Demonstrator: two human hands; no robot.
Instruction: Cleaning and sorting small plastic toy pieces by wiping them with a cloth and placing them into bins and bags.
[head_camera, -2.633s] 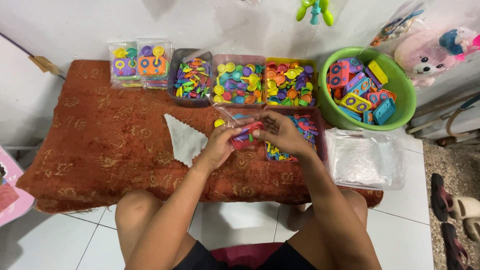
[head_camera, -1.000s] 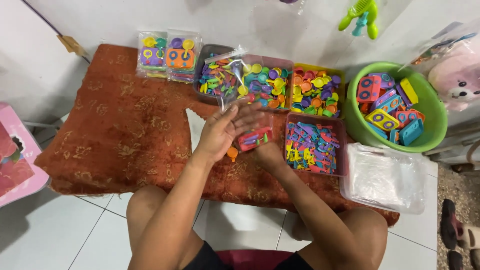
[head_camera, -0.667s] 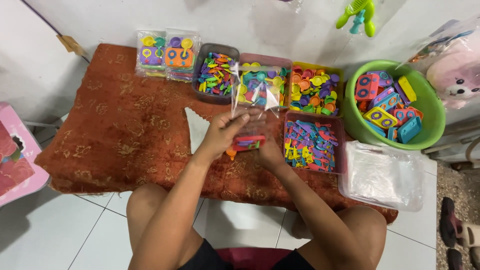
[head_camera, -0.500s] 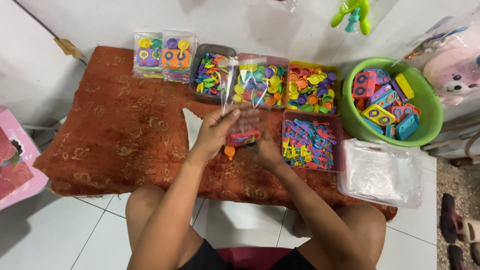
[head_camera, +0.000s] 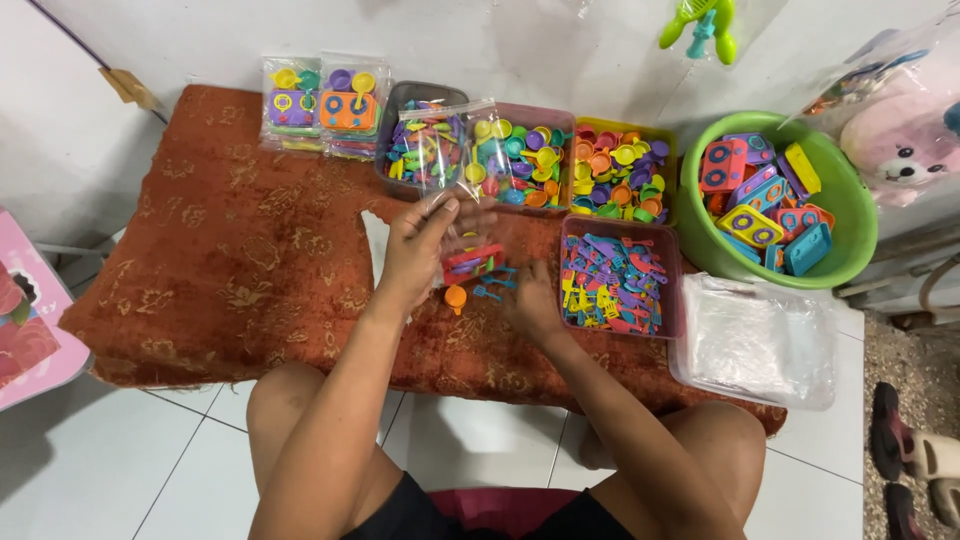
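Note:
My left hand (head_camera: 418, 248) holds up a clear plastic bag (head_camera: 440, 165) by its lower part, above the rust-red patterned cloth (head_camera: 230, 250). Inside the bag's bottom sits a red toy stove (head_camera: 472, 262) with small coloured pieces. An orange toy pan (head_camera: 456, 297) and a blue utensil (head_camera: 490, 291) hang or lie just below it. My right hand (head_camera: 532, 300) rests on the cloth right of these pieces, fingers curled near the blue utensil; whether it grips anything is hidden.
Behind are three trays of coloured toy utensils (head_camera: 425, 145), pans (head_camera: 520, 160) and pots (head_camera: 620, 165). A fourth tray (head_camera: 620, 280) lies to the right, beside a green basin (head_camera: 850, 240) of toy stoves, a stack of clear bags (head_camera: 755, 340) and finished packs (head_camera: 315, 105).
The bag has tilted left and dropped lower in my left hand. The red stove sank with it, and my right hand slid off the bag down onto the cloth.

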